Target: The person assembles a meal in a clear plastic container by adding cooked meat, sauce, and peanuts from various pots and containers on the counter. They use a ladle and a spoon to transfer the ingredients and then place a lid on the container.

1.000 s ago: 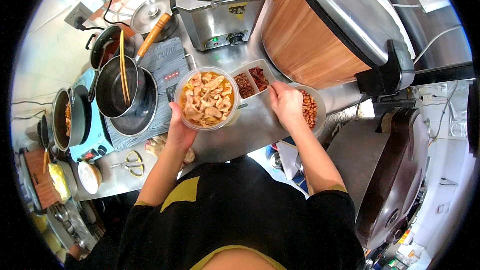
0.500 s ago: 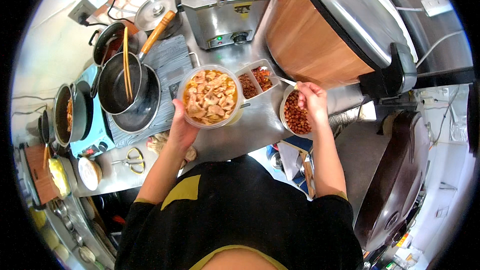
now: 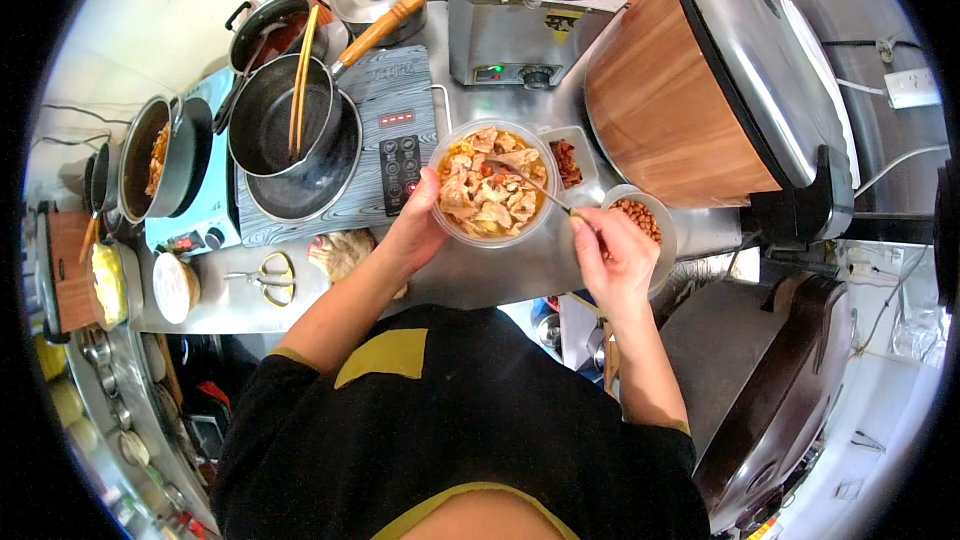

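Note:
My left hand is closed round the side of a clear plastic tub full of sliced meat in yellowish broth. In my right hand is a metal spoon, pinched by its handle; its bowl dips into the meat, where a few reddish bits show. Behind the tub stands a clear divided container with dark red chilli bits, partly hidden by the tub. A round bowl of reddish-brown peanuts lies partly under my right hand.
A wood-look cooker rises at the right, a steel warmer with a ladle behind. On the left, a dark saucepan with chopsticks rests on a hob. Scissors and a cloth lie nearer.
My right hand has brought the spoon from the divided container into the tub of meat. The view has shifted, and the tub now covers part of the divided container.

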`<state>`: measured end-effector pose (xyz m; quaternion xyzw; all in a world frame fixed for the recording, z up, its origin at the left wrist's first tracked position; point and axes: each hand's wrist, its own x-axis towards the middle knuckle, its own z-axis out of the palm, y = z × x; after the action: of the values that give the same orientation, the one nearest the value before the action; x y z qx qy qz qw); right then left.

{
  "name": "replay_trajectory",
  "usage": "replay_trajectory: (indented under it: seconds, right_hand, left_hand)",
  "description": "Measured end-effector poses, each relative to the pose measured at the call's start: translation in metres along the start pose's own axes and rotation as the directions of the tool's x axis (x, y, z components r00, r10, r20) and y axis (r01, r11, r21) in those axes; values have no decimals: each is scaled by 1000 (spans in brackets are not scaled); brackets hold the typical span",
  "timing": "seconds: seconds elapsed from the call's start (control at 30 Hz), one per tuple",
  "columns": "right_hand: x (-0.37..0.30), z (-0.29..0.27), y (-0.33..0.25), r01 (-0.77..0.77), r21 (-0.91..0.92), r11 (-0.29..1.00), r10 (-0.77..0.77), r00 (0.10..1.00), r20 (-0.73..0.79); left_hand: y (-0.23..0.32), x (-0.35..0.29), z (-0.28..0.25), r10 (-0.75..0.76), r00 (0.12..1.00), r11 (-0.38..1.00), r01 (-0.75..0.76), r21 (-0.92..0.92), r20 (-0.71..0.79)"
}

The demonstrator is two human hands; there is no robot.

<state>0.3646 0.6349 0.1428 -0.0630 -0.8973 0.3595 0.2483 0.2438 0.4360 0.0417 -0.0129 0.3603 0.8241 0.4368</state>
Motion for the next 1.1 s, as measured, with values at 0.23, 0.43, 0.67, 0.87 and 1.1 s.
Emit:
replay_trajectory:
  seconds: [0.23,0.43,0.67,0.87,1.1]
  right_hand:
    - [9,-15,13,-14,-175,984,-25,975,-221]
    - [0,25,68,-94,-278,956,101,995,9]
    - [-2,40,95,-378,-182,908,393,918,51]
    - [-8,27,120,-662,262,702,670,739,70]
    - [1,-20,68,-614,583,532,672,725,151]
  left_hand:
    - [-3,1,-4,86,996,996,-86,-9,-11]
    - [16,-15,-22,148,988,989,-149,-24,-49]
    - [28,-29,-23,227,965,973,-232,-22,-132]
    - [27,-28,-28,202,973,977,-208,-47,-113]
    - [9,-18,-14,57,993,998,-57,2,-105]
